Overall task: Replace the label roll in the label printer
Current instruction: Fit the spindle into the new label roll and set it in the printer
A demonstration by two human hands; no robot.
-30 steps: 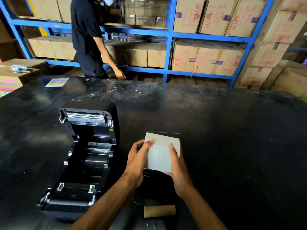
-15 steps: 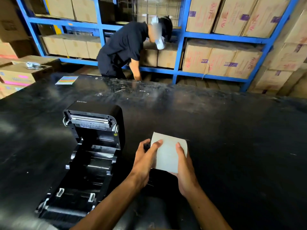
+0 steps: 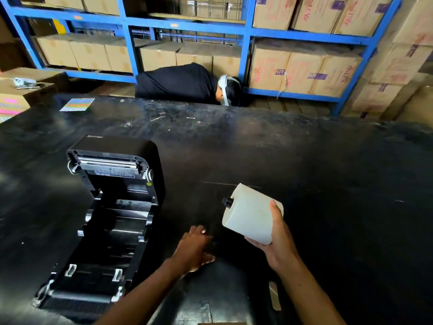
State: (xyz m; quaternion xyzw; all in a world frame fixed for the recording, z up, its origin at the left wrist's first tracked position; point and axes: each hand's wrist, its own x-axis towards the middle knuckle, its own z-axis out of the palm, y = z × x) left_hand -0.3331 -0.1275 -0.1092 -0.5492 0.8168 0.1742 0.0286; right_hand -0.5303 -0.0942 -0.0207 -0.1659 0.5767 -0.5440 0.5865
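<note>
A black label printer lies on the black table at the left with its lid swung open and its roll bay bare. My right hand holds a white label roll above the table, right of the printer; a black spindle end sticks out of the roll's left side. My left hand hovers low over the table between printer and roll, fingers spread; whether it grips some small dark part under the fingers I cannot make out.
Across the table another person in a dark shirt bends low in front of blue shelving stacked with cardboard boxes. A colourful sheet lies at the table's far left. More boxes stand at the left.
My left hand has let go of the roll and dropped toward the table. My right hand alone has lifted and tilted the roll. The other person has bent lower.
</note>
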